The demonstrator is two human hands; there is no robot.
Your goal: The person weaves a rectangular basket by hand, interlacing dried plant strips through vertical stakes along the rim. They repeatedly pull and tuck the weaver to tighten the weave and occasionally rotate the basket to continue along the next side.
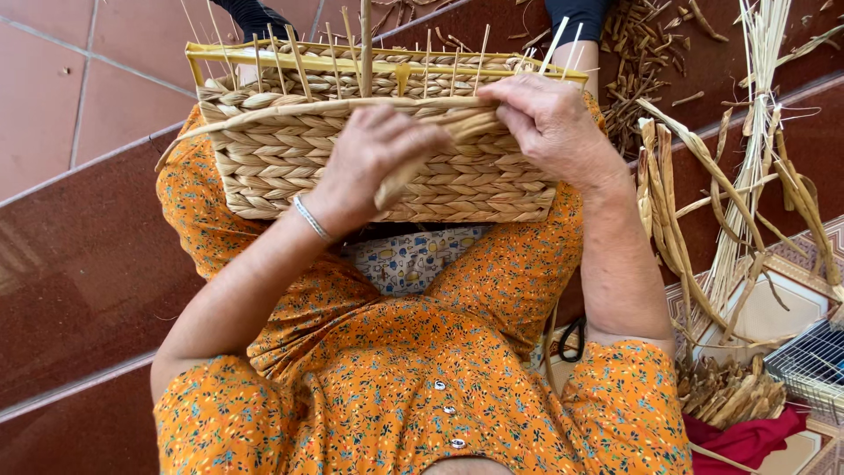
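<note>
I see one basket (369, 167) lying across my lap, its long axis running left to right and its open top facing away from me, thin upright stakes poking out along the yellow frame (264, 54). My left hand (374, 163) is curled tight around one flat strand (457, 127), pressed against the basket's side. My right hand (549, 123) pinches the same strand near the rim, fingers bent. Loose reeds (747, 158) lie on the floor at my right, beside one wire rack (813, 361).
</note>
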